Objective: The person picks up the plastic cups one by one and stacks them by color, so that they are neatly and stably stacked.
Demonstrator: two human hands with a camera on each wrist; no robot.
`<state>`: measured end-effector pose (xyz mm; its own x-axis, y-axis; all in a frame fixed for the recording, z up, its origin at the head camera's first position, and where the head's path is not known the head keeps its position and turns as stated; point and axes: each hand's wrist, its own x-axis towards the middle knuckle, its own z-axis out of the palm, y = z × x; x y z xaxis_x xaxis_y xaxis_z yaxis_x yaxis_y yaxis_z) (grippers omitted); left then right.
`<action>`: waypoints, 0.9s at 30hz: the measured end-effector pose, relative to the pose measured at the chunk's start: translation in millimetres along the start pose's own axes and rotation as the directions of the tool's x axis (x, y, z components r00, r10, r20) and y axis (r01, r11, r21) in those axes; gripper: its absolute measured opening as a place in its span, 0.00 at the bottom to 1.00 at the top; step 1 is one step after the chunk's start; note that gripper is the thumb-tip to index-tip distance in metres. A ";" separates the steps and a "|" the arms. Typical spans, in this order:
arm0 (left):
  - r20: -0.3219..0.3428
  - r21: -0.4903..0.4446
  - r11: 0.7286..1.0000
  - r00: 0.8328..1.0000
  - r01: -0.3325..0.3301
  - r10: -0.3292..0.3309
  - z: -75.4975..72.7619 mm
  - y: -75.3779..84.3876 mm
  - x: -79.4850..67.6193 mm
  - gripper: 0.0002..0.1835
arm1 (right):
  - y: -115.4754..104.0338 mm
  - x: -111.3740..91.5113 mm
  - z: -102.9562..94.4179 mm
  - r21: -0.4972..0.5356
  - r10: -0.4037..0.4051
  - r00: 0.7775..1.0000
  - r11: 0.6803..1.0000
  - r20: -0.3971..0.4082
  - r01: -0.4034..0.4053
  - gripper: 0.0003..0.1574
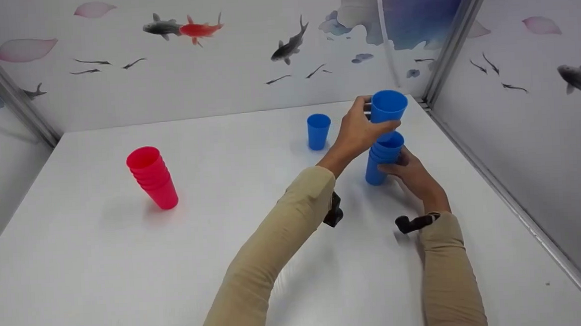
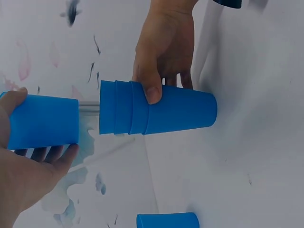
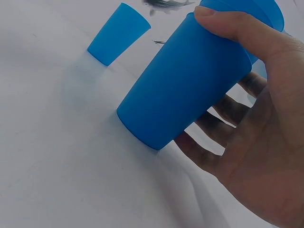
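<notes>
My left hand (image 1: 361, 129) grips a blue cup (image 1: 388, 105) between thumb and fingers, upright and straight above a short stack of blue cups (image 1: 378, 171). In the left wrist view a gap shows between the held cup (image 2: 45, 122) and the stack's top rim (image 2: 108, 107). Down at the stack my right hand (image 1: 415, 174) holds its side, the thumb (image 3: 223, 21) near the upper rims and the fingers behind. The stack stands upright on the white table. One single blue cup (image 1: 318, 131) stands on the table to the left of the stack.
A stack of nested red cups (image 1: 154, 177) stands on the left part of the white table (image 1: 127, 271). Walls with painted fish (image 1: 289, 44) rise behind the table and at both sides. A metal rail (image 1: 511, 203) runs along the right edge.
</notes>
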<state>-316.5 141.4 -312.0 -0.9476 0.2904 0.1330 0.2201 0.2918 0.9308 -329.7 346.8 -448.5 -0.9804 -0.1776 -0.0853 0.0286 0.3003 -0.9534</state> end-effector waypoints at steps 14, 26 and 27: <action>0.025 -0.003 1.000 1.000 -0.007 0.007 16.2 -6.4 3.2 0.38 | -1.5 -2.5 0.9 -0.029 -0.012 1.000 1.000 0.003 0.013 0.64; 0.032 -0.009 1.000 0.999 0.005 -0.004 13.7 -23.0 7.5 0.41 | -1.8 -3.8 0.6 -0.015 -0.018 1.000 1.000 0.000 0.018 0.63; 0.032 -0.014 1.000 0.999 0.005 -0.005 12.2 -25.0 8.0 0.41 | -1.8 -4.0 0.6 -0.012 -0.013 1.000 1.000 -0.002 0.013 0.63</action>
<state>-326.8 147.5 -338.4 -0.9408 0.3180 0.1175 0.2118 0.2809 0.9361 -325.7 346.4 -446.6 -0.9811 -0.1793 -0.0727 0.0139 0.3095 -0.9508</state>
